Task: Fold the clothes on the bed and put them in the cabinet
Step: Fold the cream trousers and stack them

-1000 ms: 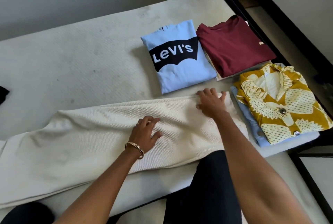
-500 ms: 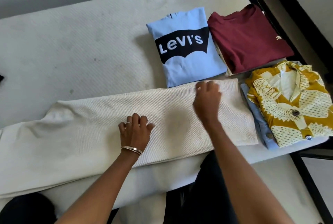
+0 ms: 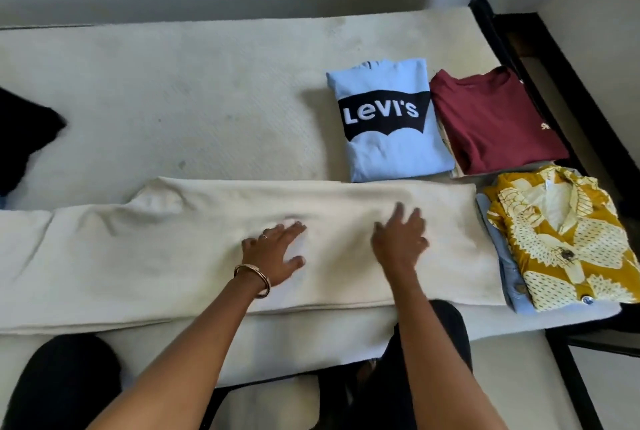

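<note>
A long cream knit garment [image 3: 138, 249] lies flat across the near side of the bed [image 3: 173, 100]. My left hand [image 3: 277, 253], wearing a bangle and a ring, presses flat on its middle with fingers spread. My right hand [image 3: 401, 239] lies open on the cloth a little to the right, blurred by motion. Folded pieces sit at the right: a light blue Levi's top [image 3: 388, 152], a maroon shirt [image 3: 491, 121], and a yellow patterned shirt [image 3: 561, 239] stacked on a pale blue garment [image 3: 509, 277].
A dark garment [image 3: 24, 138] lies at the bed's left edge. A black bed frame [image 3: 540, 83] runs along the right side, with floor beyond. My dark-clad knees [image 3: 59, 384] are against the near edge of the mattress. The far half of the mattress is bare.
My right hand has slid from the garment's far right edge toward the middle, closer to my left hand. The left hand stayed pressed in place. The camera view shifted.
</note>
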A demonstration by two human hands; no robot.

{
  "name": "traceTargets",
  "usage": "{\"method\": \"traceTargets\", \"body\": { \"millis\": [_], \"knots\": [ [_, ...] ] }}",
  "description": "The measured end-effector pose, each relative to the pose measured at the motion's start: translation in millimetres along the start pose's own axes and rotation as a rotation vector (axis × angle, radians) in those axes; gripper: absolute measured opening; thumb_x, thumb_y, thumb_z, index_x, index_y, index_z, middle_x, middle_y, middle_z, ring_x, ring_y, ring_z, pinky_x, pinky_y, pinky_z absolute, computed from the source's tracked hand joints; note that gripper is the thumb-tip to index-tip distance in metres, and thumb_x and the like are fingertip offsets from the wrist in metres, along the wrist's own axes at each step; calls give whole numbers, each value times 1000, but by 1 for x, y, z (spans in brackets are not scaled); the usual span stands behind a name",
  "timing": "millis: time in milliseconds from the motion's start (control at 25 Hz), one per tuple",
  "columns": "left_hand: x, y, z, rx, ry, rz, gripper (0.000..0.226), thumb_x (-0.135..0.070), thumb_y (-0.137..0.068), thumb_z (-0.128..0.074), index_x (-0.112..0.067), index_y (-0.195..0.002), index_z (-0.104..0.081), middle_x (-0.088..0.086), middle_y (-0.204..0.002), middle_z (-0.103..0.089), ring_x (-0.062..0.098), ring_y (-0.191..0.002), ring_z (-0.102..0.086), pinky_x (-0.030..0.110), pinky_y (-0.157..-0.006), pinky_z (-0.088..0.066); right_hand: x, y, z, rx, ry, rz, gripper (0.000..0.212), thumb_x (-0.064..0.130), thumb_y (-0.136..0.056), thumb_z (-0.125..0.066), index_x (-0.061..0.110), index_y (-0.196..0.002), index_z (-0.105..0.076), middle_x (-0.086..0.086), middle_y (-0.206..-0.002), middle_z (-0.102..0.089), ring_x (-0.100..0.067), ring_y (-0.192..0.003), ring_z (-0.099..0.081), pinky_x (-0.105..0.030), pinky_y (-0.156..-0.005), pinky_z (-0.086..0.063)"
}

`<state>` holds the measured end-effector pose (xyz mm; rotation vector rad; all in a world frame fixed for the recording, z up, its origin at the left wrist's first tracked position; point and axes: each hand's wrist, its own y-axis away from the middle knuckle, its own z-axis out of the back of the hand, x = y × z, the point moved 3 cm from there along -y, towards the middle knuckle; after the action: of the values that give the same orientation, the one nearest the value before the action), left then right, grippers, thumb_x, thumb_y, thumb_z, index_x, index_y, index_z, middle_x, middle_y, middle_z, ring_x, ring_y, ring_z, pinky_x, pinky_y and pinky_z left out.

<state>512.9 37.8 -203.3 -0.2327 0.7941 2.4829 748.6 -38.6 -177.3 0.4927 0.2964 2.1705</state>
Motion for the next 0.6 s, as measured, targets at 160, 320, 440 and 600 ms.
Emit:
{"method": "traceTargets", "body": {
  "millis": [160,320,440,600],
  "knots": [
    [73,32,8,-255,231,118,38,-23,-90,-58,-23,-128,-58,-8,-143,-47,26,-126,-45,40,-99,-42,50,64,-58,116,210,431,60,30,-95,-53,35,-149,-27,1,-162,-9,-27,-148,-10,-55,-108,-25],
    [197,98,22,-588,579,596,21,-12,-83,-63,-14,-102,-72,11,-111,-67,33,-103,-62,36,-90,-47,126,109,-82,122,122,337,44,21,-94,-52,21,-137,-42,-10,-147,-29,-34,-134,-27,-52,-104,-30],
    [271,157,36,-768,762,1141,30,-17,-85,-64,-13,-115,-61,20,-128,-51,39,-117,-48,44,-94,-42,186,142,-105,214,20,562,50,30,-96,-55,23,-143,-38,-9,-145,-32,-32,-132,-30,-50,-102,-32],
    [339,214,25,-798,1086,1568,73,-37,-79,-73,0,-132,-40,25,-134,-41,42,-121,-46,48,-98,-43,253,198,-149,334,-12,734,55,37,-97,-56,24,-146,-35,-8,-144,-34,-30,-131,-32,-48,-101,-34]
  ]
}}
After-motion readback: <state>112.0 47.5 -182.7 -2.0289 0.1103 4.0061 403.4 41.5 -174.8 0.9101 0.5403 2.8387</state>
